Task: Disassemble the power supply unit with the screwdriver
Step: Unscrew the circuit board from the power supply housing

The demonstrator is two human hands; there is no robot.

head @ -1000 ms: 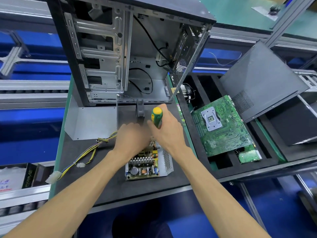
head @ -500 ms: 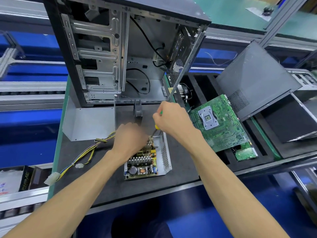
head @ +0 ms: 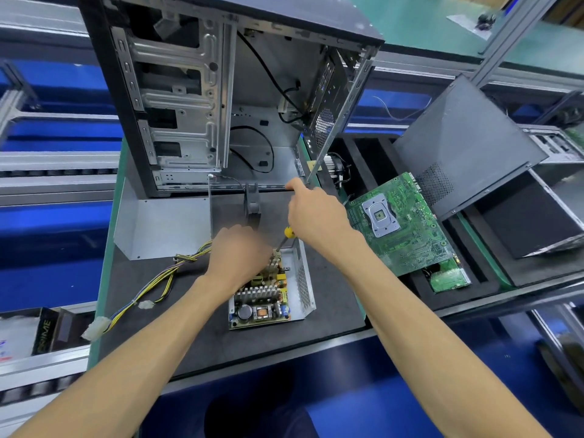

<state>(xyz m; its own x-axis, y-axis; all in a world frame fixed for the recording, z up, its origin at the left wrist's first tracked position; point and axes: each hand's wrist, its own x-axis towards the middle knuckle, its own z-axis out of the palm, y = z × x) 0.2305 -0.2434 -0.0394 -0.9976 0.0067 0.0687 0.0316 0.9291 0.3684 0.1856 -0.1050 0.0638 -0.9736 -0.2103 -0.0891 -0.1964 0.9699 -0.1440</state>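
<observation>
Power supply unit (head: 271, 290) lies opened on the dark desk (head: 189, 327), before the computer case (head: 221, 90). Left hand (head: 237, 257) presses on its board, fingers hidden. Right hand (head: 316, 213) grips the screwdriver (head: 286, 237), tip down into the unit.

The only text that reads clearly is "PRIME", in pale capitals running up the dark side of a box (head: 47, 338) at the lower left edge of the view, well to the left of the left grip (head: 238, 257) and nearer the camera than it; red and blue marks show on the white face of the same box, too small and cut off to make out; the motherboard (head: 399, 222), just right of the right grip (head: 316, 213), carries fine white print that is too small to read.
</observation>
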